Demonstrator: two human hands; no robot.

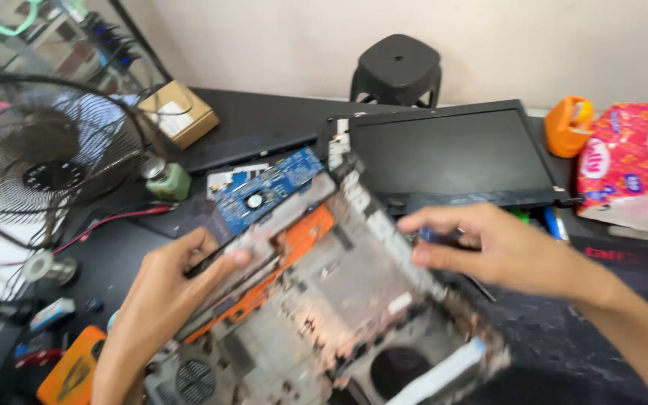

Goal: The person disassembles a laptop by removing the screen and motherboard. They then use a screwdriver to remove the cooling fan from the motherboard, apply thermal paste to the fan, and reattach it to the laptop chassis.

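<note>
We work over a black worktop [264,112] crowded with repair gear. Largest among it is the opened laptop chassis [339,300], grey and orange inside, which we hold tilted above the worktop's near edge; motion blurs it. Behind it lies a black laptop lid [444,150], flat and dark, and at the left stands a wire-caged fan [39,157]. A blue circuit board [268,187] lies just beyond the chassis's upper corner.

Our left hand [163,300] clamps the chassis's left edge, fingers [223,259] curled over it. Our right hand [496,247] holds the right edge, its fingers closed on the rim.

We judge this the turning or lifting stage of stripping the shell. The next move calls for a steady two-handed grip and clear room beside the board.

Smaller things ring the scene: a cardboard box [181,112], a green jar [166,180], an orange tape dispenser [568,124].
</note>
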